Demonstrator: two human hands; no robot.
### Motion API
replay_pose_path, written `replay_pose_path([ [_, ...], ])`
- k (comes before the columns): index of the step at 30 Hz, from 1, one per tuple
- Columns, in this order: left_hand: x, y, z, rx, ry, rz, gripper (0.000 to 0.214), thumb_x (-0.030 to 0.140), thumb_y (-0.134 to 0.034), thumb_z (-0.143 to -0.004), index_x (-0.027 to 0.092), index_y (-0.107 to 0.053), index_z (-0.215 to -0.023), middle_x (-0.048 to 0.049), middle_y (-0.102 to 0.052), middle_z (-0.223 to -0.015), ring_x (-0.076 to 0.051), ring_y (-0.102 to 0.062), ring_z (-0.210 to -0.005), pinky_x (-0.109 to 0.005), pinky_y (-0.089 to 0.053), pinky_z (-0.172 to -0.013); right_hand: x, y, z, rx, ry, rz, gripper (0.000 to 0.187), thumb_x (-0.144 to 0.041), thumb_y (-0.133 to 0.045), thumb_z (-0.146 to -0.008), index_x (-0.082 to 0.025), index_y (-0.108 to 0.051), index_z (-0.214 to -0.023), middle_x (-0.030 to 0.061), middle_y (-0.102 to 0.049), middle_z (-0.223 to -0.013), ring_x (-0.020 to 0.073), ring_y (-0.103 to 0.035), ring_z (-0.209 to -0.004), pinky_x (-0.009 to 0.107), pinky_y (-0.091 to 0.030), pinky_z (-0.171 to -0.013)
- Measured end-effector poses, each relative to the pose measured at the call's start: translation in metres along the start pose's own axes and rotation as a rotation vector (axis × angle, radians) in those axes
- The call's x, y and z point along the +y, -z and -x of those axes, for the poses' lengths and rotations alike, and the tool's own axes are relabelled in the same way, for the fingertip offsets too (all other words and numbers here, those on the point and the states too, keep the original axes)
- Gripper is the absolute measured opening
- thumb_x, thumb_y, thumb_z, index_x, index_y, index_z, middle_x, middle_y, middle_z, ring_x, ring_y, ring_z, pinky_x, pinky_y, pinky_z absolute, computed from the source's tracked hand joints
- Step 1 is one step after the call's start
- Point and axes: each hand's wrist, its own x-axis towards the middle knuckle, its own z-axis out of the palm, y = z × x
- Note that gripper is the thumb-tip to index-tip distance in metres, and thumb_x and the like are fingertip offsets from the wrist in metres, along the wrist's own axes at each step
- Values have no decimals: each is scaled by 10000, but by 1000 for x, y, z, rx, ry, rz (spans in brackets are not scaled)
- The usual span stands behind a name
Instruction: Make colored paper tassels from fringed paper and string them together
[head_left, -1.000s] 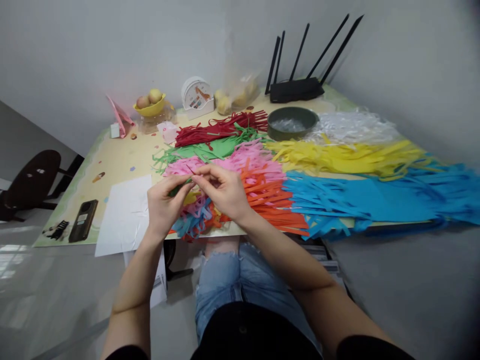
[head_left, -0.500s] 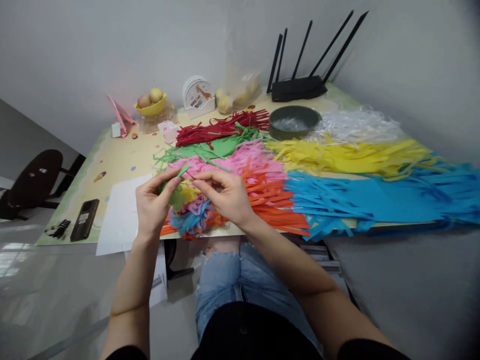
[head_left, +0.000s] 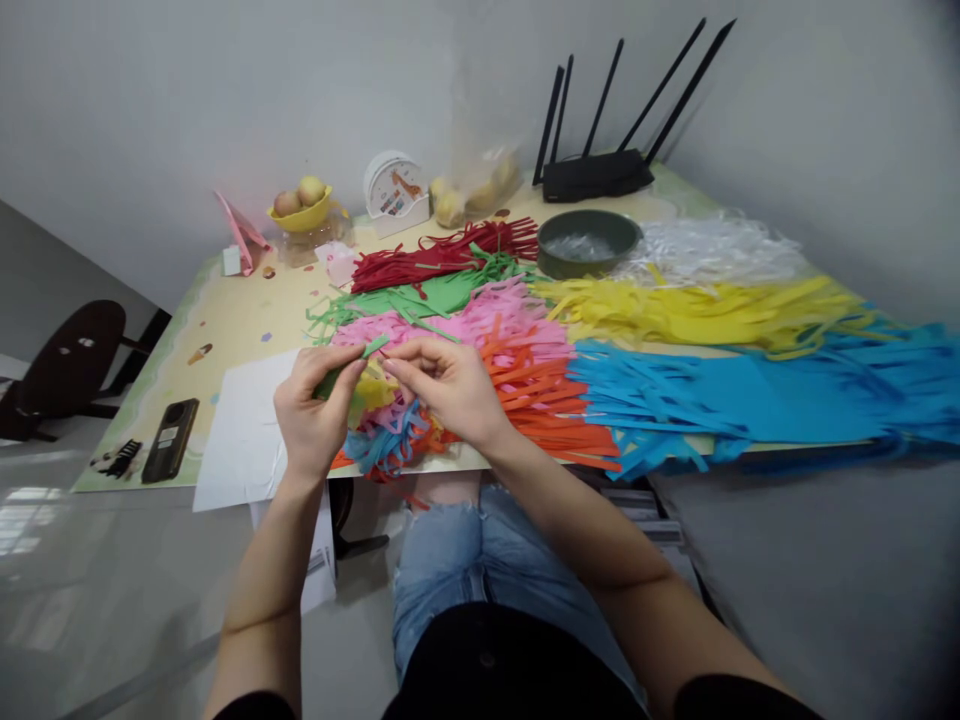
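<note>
My left hand [head_left: 319, 400] pinches a green strip [head_left: 375, 346] between thumb and index finger, its tip standing out toward the other hand. Close beside it, my right hand [head_left: 450, 390] has thumb and index finger pressed together on a thin dark piece, too small to make out. Under both hands lies a multicoloured bunch of strips [head_left: 386, 440] in yellow, pink, blue and orange, partly hidden by them. Just beyond are pink strips [head_left: 495, 315] and green strips [head_left: 442, 295]. Orange strips [head_left: 551, 410] spread to the right of my right hand.
Blue strips [head_left: 795, 395], yellow strips [head_left: 697, 315], white strips [head_left: 712, 250] and red strips [head_left: 450, 255] cover much of the table. A dark green round bowl [head_left: 589, 265] stands before a black router [head_left: 598, 178]. Left are white paper [head_left: 244, 430] and a phone [head_left: 170, 440].
The green strip's tip has tilted flatter between my fingers, and my left hand has shifted slightly. My right hand stays nearly in place, still pinching.
</note>
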Motion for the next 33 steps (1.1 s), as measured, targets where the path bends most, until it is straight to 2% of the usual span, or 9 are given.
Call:
replay_pose_path([
  [3,2,0,0,-31,-126,-115,84,265,-732,-889,245,-778,-957,-22,-779,-920,-181,-695,-895,-334,-542,-865,2,2,-2,-38,-46,-102,420,-512,-767,-793,-175,-656,-1018,-73,-574,-550,68,-469,-439,200,-363,-434],
  [7,-2,-1,1,-21,-186,-200,59,225,-717,-898,240,-755,-940,-21,-770,-897,-187,-673,-893,-341,-528,-857,0,4,-4,-93,-86,-179,614,-538,-797,-763,-174,-577,-1207,-103,-575,-529,60,-455,-409,180,-329,-396],
  [12,-4,-2,0,-102,-254,-165,59,197,-716,-899,226,-737,-945,-13,-762,-880,-172,-662,-869,-321,-534,-829,1,6,-6,-63,-89,-191,666,-488,-827,-741,-157,-563,-1256,-100,-610,-549,61,-489,-420,171,-373,-396],
  [15,-4,-2,-2,-181,-287,-156,69,182,-711,-898,231,-739,-939,-7,-763,-880,-166,-659,-867,-318,-531,-839,2,10,-11,-87,-98,-152,521,-473,-818,-748,-137,-636,-1102,-76,-619,-548,73,-530,-428,180,-423,-403],
  [18,-4,-1,-6,-170,-254,-146,76,188,-720,-890,237,-751,-940,-5,-760,-872,-162,-660,-858,-306,-531,-826,-1,13,-17,-148,-103,-92,446,-495,-812,-747,-134,-659,-958,-42,-642,-577,86,-570,-444,192,-462,-414],
  [22,-2,3,-11,-35,-145,-75,42,207,-749,-863,216,-759,-904,-11,-762,-870,-155,-685,-845,-290,-540,-819,-11,13,-19,-152,-63,-32,525,-487,-790,-771,-136,-664,-1140,-31,-674,-635,99,-610,-493,193,-493,-444],
  [26,2,7,-12,34,-24,7,57,253,-762,-847,207,-769,-880,-16,-768,-861,-155,-708,-821,-283,-548,-795,-17,8,-15,-144,-15,57,530,-426,-762,-808,-126,-658,-1231,-34,-671,-634,87,-585,-493,191,-493,-468],
  [29,3,10,-10,41,19,43,71,261,-769,-841,206,-773,-886,-20,-771,-867,-156,-712,-820,-282,-547,-792,-18,4,-12,-147,29,126,534,-400,-734,-843,-123,-647,-1291,-30,-671,-643,91,-578,-503,202,-498,-490],
  [33,4,13,-7,-4,-36,29,39,228,-770,-844,210,-768,-878,-15,-769,-861,-153,-705,-819,-283,-544,-798,-20,2,-9,-131,68,220,487,-373,-708,-872,-132,-658,-1293,-20,-686,-676,93,-594,-535,209,-509,-528],
])
